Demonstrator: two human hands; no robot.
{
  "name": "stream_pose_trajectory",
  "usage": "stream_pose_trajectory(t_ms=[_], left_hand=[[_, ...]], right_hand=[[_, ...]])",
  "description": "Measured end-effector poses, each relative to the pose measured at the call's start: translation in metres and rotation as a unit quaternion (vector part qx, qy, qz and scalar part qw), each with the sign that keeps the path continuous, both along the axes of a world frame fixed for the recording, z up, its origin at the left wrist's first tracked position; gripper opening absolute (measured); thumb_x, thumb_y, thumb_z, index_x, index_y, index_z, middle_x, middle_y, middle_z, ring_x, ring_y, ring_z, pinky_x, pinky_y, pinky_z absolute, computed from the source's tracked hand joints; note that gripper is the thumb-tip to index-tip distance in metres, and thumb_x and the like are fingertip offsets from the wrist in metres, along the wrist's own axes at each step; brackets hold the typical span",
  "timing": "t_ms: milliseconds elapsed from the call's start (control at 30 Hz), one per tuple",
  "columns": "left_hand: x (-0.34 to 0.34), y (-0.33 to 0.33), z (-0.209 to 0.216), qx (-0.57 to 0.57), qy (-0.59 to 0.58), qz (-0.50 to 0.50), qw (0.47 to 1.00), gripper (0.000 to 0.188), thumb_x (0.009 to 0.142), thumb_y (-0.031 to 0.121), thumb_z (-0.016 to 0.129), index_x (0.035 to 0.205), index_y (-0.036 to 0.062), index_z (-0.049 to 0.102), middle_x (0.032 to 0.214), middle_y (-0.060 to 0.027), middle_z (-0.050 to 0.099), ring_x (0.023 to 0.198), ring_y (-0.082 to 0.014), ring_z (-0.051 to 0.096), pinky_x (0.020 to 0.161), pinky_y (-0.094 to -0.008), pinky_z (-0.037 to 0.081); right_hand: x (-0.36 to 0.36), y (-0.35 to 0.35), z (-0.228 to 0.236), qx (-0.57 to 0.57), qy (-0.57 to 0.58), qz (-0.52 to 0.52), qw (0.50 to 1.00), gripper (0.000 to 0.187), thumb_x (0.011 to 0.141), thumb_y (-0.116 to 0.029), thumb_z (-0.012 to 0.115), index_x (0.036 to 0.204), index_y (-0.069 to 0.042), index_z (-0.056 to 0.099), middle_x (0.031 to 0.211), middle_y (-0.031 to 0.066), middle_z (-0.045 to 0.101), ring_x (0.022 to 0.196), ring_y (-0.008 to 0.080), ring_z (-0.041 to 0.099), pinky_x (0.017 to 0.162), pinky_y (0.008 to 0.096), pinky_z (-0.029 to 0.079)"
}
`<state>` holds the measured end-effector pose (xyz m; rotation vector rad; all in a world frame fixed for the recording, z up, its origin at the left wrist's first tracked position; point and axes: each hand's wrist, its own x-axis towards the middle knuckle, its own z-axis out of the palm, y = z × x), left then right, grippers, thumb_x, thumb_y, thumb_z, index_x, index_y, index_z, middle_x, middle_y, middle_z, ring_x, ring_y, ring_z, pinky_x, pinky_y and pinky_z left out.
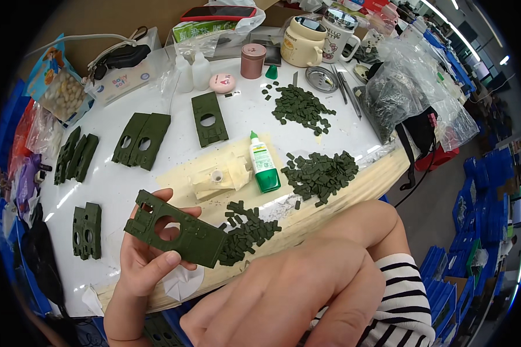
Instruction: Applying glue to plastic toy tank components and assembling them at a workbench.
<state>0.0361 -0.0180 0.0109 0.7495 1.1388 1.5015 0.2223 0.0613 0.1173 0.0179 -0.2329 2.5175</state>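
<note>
As the head view looks down, my left grip (142,263) is closed around a green hull (200,240), held up over the near left of the white counter (121,191), its detailed face toward me. My thumb presses by the close long edge, just beside the round hole, while my fingers support it from behind, one showing through that hole. I judge the hull light and stiff, probably thin moulded plastic that one grip carries easily. Its matte face looks unlikely to slip, but the small raised details and narrow walls around the openings could snap if I pinched there. I would take it by the two long edges, spreading the pressure toward the broad, plainer end. My right grip (295,289) looms close to the camera, knuckles up, its fingertips hidden, so I cannot tell whether it holds anything. Beside the hull's right end lies a heap of green tiles (249,231), with a glue bottle (264,165) farther back.
</note>
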Motion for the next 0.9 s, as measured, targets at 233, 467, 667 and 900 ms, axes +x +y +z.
stream_pose_trajectory(t_ms=[233,467,667,900], left_hand=[[-0.002,0.002,-0.002,-0.006,0.003,-0.005,1.0,0.085,0.075,0.007,0.071,0.143,-0.0012,0.02,0.126,-0.0309,0.049,0.105,-0.0314,0.062,0.069,-0.0328,0.061],[0.001,0.004,-0.002,0.002,-0.007,0.0,1.0,0.085,0.075,0.008,0.07,0.143,-0.0029,0.021,0.125,-0.03,0.05,0.104,-0.0286,0.063,0.067,-0.0315,0.06],[-0.014,-0.003,0.0,0.008,-0.045,-0.127,0.991,0.089,0.078,0.041,0.068,0.141,-0.0088,0.031,0.107,-0.0133,0.056,0.098,-0.0235,0.058,0.088,-0.0351,0.045],[-0.034,-0.008,-0.019,-0.004,-0.127,-0.21,0.969,0.065,0.089,0.049,0.049,0.123,-0.0062,0.051,0.104,-0.0123,0.056,0.097,-0.0252,0.058,0.088,-0.0355,0.046]], right_hand=[[0.005,-0.005,0.005,-0.032,-0.064,-0.001,0.997,0.04,0.078,-0.016,0.053,0.051,0.011,0.046,0.052,0.0187,0.047,0.053,0.0199,0.044,0.085,0.0247,0.041],[-0.01,0.052,-0.049,0.323,0.131,0.165,0.923,0.034,0.087,-0.026,0.056,0.066,0.0,0.058,0.061,0.0079,0.053,0.059,0.0192,0.049,0.075,0.0287,0.043],[-0.053,0.117,-0.058,0.761,-0.017,-0.067,0.645,0.054,0.071,-0.039,0.079,0.104,0.001,0.064,0.1,0.0114,0.064,0.092,0.0256,0.057,0.083,0.0358,0.042],[-0.065,0.109,-0.066,0.884,-0.068,-0.067,0.458,0.074,0.061,-0.023,0.086,0.126,-0.006,0.054,0.116,0.0111,0.055,0.108,0.0311,0.048,0.091,0.0411,0.042]])
